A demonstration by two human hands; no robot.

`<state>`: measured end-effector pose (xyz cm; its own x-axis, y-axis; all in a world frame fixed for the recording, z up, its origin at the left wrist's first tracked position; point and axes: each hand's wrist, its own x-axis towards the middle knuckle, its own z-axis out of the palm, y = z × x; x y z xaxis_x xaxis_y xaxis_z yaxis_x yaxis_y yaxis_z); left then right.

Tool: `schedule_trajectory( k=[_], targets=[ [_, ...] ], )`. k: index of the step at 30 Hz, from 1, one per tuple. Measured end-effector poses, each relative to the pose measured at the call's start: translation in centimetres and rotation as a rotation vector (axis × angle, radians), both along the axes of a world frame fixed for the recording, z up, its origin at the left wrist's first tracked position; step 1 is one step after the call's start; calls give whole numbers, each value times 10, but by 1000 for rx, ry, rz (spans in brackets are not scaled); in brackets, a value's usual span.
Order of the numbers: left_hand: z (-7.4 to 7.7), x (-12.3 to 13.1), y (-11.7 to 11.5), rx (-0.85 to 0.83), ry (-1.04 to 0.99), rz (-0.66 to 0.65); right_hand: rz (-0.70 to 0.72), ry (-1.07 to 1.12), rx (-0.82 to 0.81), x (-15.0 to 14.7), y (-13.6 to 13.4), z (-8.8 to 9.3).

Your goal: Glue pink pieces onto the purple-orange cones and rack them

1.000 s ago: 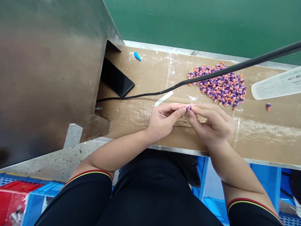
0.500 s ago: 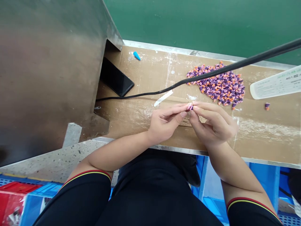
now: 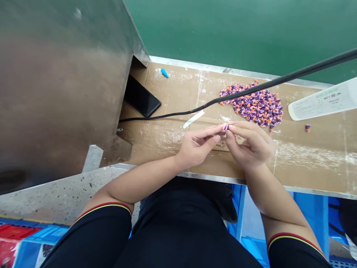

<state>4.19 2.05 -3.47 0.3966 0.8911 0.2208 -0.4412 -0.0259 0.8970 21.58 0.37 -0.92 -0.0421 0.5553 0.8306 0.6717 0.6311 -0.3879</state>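
My left hand [image 3: 196, 145] and my right hand [image 3: 249, 143] meet fingertip to fingertip over the cardboard-covered bench [image 3: 173, 137]. Both pinch one small purple and pink piece [image 3: 225, 127] between thumbs and forefingers. Just beyond the hands lies a pile of several small purple, orange and pink pieces [image 3: 252, 104]. One stray piece [image 3: 307, 128] lies apart to the right.
A black cable [image 3: 251, 89] crosses above the bench and the pile. A dark phone [image 3: 141, 97] lies by a large metal housing [image 3: 55, 85] at left. A white glue bottle [image 3: 320, 103] lies at the right, a blue cap [image 3: 164, 73] at the back, a white strip [image 3: 193, 118] near the hands.
The hands stay together on the small piece with only slight finger movement. The view has shifted a little, so the bench things sit slightly lower and to the left.
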Motion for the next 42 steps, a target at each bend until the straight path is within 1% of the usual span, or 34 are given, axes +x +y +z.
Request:
schedule_trajectory(
  k=[3,5,7,8,10,11,13,14,15,16,17,18,20,22,25,28,31,34,36,39,42],
  targets=[
    [-3,-1,-3,22,-32,-72,20,23,12,8,-3,9],
    [-2,-5,-4,25,-8,-88,-2,85,-13,13,-14,16],
    [0,-9,-5,13,55,-64,-55,213,-73,21,-35,20],
    [2,-11,-5,3,93,-40,-97,294,-98,27,-50,20],
    [5,-14,-6,-20,148,18,-231,457,-91,46,-87,11],
    [6,-14,-6,-27,166,38,-322,527,-60,59,-109,3],
    [7,-13,-6,-22,186,68,-554,655,31,87,-160,-18],
    [7,-12,-6,-13,187,80,-690,704,56,100,-186,-31],
    [7,-10,-6,0,184,91,-851,753,28,112,-212,-44],
    [7,-9,-6,17,180,99,-1036,804,-58,123,-236,-59],
    [7,-7,-6,34,179,103,-1181,842,-217,131,-256,-73],
    [7,-5,-6,54,183,104,-1238,870,-313,136,-273,-88],
    [6,-2,-5,102,194,97,-1275,914,-499,145,-295,-114],
    [5,-1,-4,145,205,87,-1258,946,-661,154,-305,-135],
    [0,0,-1,181,226,79,-1221,958,-901,174,-308,-157],
    [-8,0,3,179,287,72,-1158,918,-1125,197,-307,-171],
    [-16,1,7,177,332,81,-1098,834,-1295,215,-304,-180],
    [-20,3,12,177,322,98,-1072,724,-1389,225,-299,-183],
    [-20,4,13,164,325,102,-1071,650,-1426,228,-295,-183],
    [-18,5,12,166,333,109,-1075,554,-1453,228,-290,-180],
    [-16,4,11,158,342,106,-1057,490,-1438,225,-285,-175]
  ],
)
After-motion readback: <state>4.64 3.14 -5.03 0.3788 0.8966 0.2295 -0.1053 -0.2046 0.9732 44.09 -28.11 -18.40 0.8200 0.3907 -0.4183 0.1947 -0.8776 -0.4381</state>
